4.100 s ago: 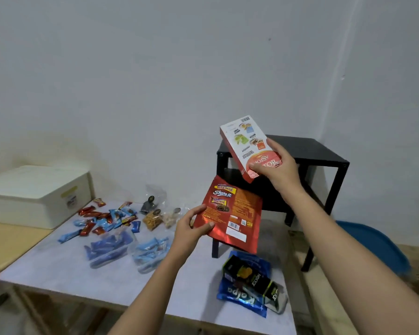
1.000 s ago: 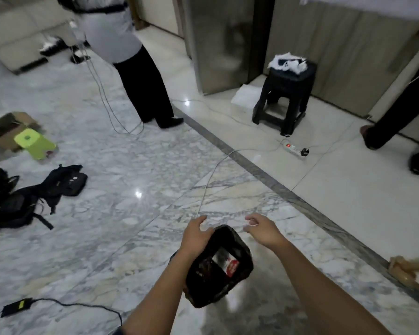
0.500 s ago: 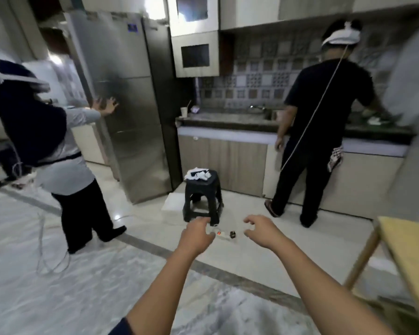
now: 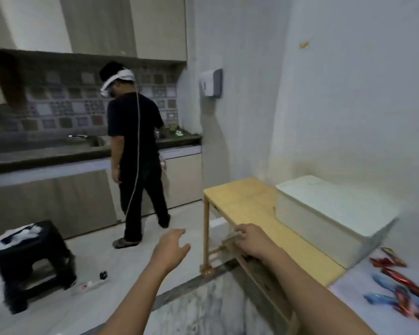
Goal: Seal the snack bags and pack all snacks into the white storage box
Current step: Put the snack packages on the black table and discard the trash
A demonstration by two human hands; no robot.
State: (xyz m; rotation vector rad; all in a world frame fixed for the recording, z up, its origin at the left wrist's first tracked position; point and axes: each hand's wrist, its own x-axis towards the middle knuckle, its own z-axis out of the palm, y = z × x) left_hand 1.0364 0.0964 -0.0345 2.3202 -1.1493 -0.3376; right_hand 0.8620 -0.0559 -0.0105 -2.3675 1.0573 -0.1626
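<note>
left hand (image 4: pixel 171 247): empty, fingers loosely spread (above the floor (image 4: pixel 121 264))
right hand (image 4: pixel 253 240): empty, fingers relaxed
white storage box (image 4: pixel 334 211): closed, right of both hands, untouched

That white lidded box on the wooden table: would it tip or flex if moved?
The white storage box looks rigid and straight-walled, so it would probably keep its shape when lifted. Broad, low and flat on the wooden table, it would likely slide rather than tip if pushed. Its lid is on; whether it latches is unclear, so it might shift.

Wooden tabletop (image 4: pixel 247 204) lies open beside lidded white storage box (image 4: pixel 324 213).
</note>
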